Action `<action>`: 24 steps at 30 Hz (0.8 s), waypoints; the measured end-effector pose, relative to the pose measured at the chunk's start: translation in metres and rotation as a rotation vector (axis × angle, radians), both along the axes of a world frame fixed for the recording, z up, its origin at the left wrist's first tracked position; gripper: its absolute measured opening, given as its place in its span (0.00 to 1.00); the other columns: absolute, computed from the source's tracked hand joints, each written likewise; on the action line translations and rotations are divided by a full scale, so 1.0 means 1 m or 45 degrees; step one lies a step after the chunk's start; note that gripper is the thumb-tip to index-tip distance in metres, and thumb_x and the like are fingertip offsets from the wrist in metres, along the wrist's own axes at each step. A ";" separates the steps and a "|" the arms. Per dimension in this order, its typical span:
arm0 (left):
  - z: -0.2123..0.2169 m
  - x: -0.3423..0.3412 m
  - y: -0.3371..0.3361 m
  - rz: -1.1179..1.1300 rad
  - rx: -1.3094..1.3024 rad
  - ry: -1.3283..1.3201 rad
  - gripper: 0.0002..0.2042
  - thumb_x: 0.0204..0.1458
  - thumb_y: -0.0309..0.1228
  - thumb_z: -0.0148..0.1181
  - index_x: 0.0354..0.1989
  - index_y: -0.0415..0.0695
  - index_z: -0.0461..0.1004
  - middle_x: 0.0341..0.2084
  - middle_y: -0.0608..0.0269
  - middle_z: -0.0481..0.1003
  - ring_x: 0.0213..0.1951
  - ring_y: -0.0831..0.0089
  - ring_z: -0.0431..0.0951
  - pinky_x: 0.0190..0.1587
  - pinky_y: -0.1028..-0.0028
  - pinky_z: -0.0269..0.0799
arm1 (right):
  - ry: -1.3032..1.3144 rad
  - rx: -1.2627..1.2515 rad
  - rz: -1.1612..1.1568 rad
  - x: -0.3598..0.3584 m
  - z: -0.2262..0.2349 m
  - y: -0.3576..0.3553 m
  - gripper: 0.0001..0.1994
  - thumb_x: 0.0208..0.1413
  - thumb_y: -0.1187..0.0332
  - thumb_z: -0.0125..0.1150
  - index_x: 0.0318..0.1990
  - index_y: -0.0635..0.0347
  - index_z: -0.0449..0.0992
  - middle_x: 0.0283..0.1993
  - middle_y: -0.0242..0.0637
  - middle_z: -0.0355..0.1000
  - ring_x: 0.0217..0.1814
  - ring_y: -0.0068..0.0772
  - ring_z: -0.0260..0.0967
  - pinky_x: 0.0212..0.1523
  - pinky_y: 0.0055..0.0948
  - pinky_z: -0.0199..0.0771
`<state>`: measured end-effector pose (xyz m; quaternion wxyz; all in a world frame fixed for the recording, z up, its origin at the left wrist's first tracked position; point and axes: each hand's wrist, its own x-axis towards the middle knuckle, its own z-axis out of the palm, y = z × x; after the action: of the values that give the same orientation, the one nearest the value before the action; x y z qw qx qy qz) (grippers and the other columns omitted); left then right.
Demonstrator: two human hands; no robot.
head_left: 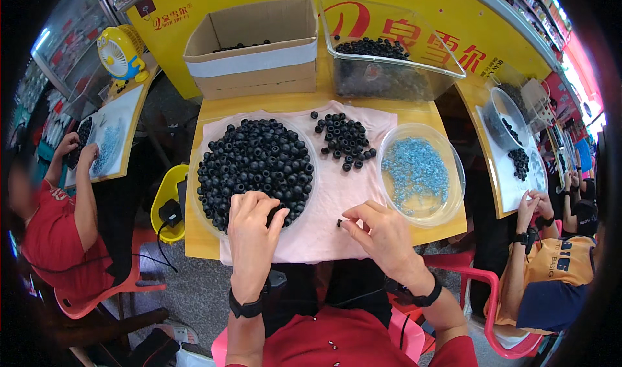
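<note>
My left hand [251, 231] rests at the near edge of a clear bowl [201, 208] heaped with black round beads [256, 159], fingers curled on one bead. My right hand [379, 227] hovers over the pink cloth [324, 227] and pinches a small dark piece between thumb and forefinger. A loose pile of black beads [343, 139] lies on the cloth beyond my hands. To the right stands a clear bowl of small blue pieces [416, 172].
A cardboard box [253, 46] and a clear plastic bin of black beads [382, 56] stand at the back of the yellow table [201, 240]. People sit at tables on the left [58, 211] and right [551, 250]. A yellow fan [120, 52] stands far left.
</note>
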<state>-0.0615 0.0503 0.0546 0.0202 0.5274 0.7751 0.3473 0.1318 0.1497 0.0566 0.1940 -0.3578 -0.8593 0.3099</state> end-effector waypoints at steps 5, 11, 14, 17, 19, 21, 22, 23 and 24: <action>-0.007 0.005 0.005 0.119 -0.034 0.031 0.09 0.41 0.24 0.66 0.33 0.37 0.77 0.31 0.59 0.70 0.39 0.61 0.68 0.44 0.66 0.66 | 0.125 -0.087 -0.126 0.004 -0.019 -0.011 0.06 0.52 0.69 0.61 0.36 0.59 0.76 0.31 0.39 0.72 0.30 0.38 0.73 0.30 0.33 0.72; 0.000 0.003 0.003 0.108 -0.029 -0.063 0.09 0.42 0.23 0.65 0.33 0.38 0.77 0.33 0.59 0.72 0.40 0.62 0.69 0.44 0.68 0.66 | 0.222 0.070 -0.154 -0.004 -0.035 -0.015 0.06 0.51 0.68 0.62 0.35 0.58 0.76 0.32 0.37 0.71 0.32 0.39 0.72 0.32 0.33 0.71; 0.007 0.007 -0.005 0.094 0.096 -0.213 0.08 0.44 0.24 0.65 0.33 0.38 0.77 0.36 0.59 0.74 0.40 0.63 0.71 0.44 0.69 0.67 | 0.179 0.156 -0.154 -0.006 -0.039 -0.016 0.05 0.50 0.68 0.62 0.33 0.57 0.76 0.32 0.37 0.70 0.32 0.40 0.71 0.33 0.35 0.71; 0.005 0.014 -0.019 -0.003 0.274 -0.618 0.08 0.46 0.19 0.63 0.36 0.37 0.76 0.39 0.60 0.76 0.37 0.74 0.73 0.41 0.75 0.69 | 0.163 0.201 -0.155 -0.006 -0.040 -0.019 0.04 0.50 0.67 0.62 0.32 0.55 0.76 0.32 0.36 0.69 0.32 0.40 0.71 0.33 0.35 0.71; 0.003 0.022 -0.028 -0.129 0.454 -1.211 0.10 0.48 0.14 0.61 0.39 0.36 0.73 0.42 0.57 0.76 0.38 0.81 0.74 0.43 0.82 0.70 | 0.160 0.213 -0.155 -0.005 -0.040 -0.020 0.04 0.50 0.67 0.62 0.32 0.55 0.76 0.32 0.36 0.69 0.32 0.40 0.71 0.33 0.35 0.71; -0.002 0.029 -0.035 -0.238 0.513 -1.456 0.10 0.49 0.14 0.59 0.39 0.36 0.73 0.42 0.54 0.76 0.42 0.75 0.77 0.48 0.78 0.72 | 0.154 0.164 -0.187 -0.004 -0.041 -0.020 0.04 0.49 0.68 0.62 0.32 0.55 0.76 0.31 0.36 0.69 0.32 0.41 0.71 0.33 0.35 0.70; -0.004 0.031 -0.039 -0.276 0.542 -1.601 0.10 0.48 0.13 0.59 0.39 0.36 0.73 0.42 0.53 0.76 0.43 0.73 0.78 0.49 0.76 0.73 | 0.156 0.158 -0.178 -0.004 -0.040 -0.021 0.04 0.49 0.68 0.62 0.32 0.55 0.76 0.31 0.36 0.69 0.32 0.41 0.71 0.33 0.35 0.70; -0.006 0.034 -0.043 -0.265 0.543 -1.599 0.10 0.48 0.13 0.59 0.39 0.36 0.73 0.42 0.53 0.76 0.43 0.73 0.78 0.49 0.76 0.73 | 0.157 0.174 -0.169 -0.004 -0.040 -0.021 0.04 0.49 0.68 0.62 0.32 0.56 0.76 0.32 0.36 0.69 0.32 0.41 0.71 0.33 0.36 0.70; -0.008 0.037 -0.046 -0.285 0.557 -1.727 0.11 0.48 0.13 0.59 0.40 0.36 0.73 0.42 0.52 0.76 0.43 0.71 0.78 0.49 0.74 0.74 | 0.157 0.189 -0.161 -0.005 -0.040 -0.021 0.04 0.49 0.69 0.62 0.32 0.57 0.76 0.32 0.37 0.69 0.32 0.41 0.71 0.33 0.36 0.70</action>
<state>-0.0245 0.0048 0.0470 0.4263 0.2641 0.4459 0.7414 0.1268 0.1286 0.0170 0.2917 -0.3759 -0.8421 0.2539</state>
